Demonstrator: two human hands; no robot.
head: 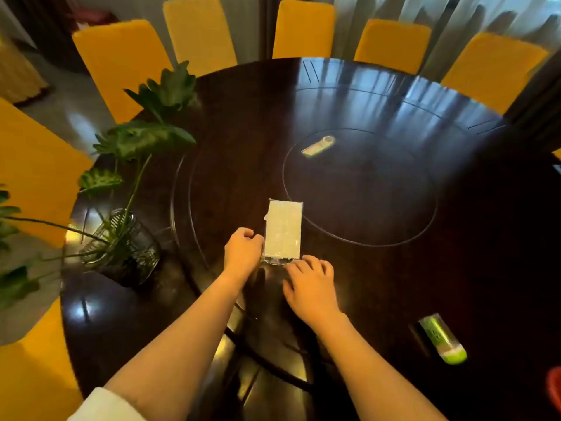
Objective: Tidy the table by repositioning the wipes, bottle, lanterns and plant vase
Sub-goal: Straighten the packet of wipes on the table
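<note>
A pale rectangular pack of wipes (283, 233) lies flat on the dark round table (455, 238), just ahead of both hands. My left hand (242, 252) is curled against the pack's left near edge. My right hand (309, 284) rests with fingers spread at the pack's near right corner, touching its clear plastic end. A green bottle (442, 338) lies on its side at the near right. The plant vase (127, 250), dark ribbed glass with long green leaves, stands at the left edge. A red object (554, 387), cut off at the right border, may be a lantern.
A small light packet (318, 146) lies on the inner turntable disc (358, 189) in the middle. Yellow-covered chairs (121, 65) ring the table. The plant's leaves (151, 138) reach over the left part of the tabletop.
</note>
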